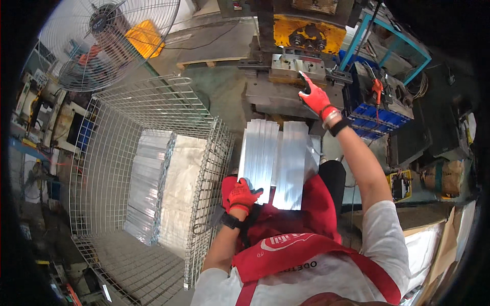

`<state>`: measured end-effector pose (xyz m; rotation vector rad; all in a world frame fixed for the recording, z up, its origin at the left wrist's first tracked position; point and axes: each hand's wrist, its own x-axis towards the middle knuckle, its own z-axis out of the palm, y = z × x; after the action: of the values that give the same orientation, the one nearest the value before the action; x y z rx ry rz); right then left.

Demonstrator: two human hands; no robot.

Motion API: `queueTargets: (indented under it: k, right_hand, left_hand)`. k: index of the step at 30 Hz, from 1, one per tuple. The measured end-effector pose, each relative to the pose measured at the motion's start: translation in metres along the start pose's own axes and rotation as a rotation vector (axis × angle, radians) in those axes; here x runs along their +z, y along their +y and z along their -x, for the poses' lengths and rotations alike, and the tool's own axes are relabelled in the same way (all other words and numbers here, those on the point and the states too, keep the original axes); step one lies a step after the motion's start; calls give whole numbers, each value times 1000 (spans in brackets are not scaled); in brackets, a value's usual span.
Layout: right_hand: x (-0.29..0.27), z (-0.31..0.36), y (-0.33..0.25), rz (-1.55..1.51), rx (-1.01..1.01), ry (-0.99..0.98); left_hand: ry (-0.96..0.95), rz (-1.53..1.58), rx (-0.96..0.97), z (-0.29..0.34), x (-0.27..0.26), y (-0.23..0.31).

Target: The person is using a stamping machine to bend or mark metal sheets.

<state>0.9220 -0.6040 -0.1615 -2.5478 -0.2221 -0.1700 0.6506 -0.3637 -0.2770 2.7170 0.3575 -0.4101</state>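
Note:
My left hand (243, 195), in a red glove with dark fingertips, rests at the near left end of a stack of long silver metal strips (261, 153). Its thumb and fingers are apart. A second stack of strips (292, 163) lies alongside on my lap, over the red apron (319, 204). My right hand (318, 99), also gloved in red, reaches forward to the near side of a metal die block (298, 67) on the press. A finger stretches toward the block, apart from the thumb, and I see nothing held in that hand.
Left of me stands a wire mesh cage (204, 168) holding bundled metal strips (148, 183) and a cream sheet (182, 194). A large fan (104, 23) is behind it. At right, a blue crate (370, 115) carries tools, near a teal frame (408, 43). Cardboard (444, 245) stands lower right.

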Motion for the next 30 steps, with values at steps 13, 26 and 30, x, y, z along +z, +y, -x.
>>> queueTargets:
  k: [13,26,30]
  right_hand:
    - [6,35,29,318,-225,-21]
    - [62,208,31,279,81,-328]
    - [66,202,24,229,137,-302]
  left_hand:
    - [388,207,195,19,-21,1]
    - [-47,126,341,44,16,86]
    - [-4,88,369,41,24,91]
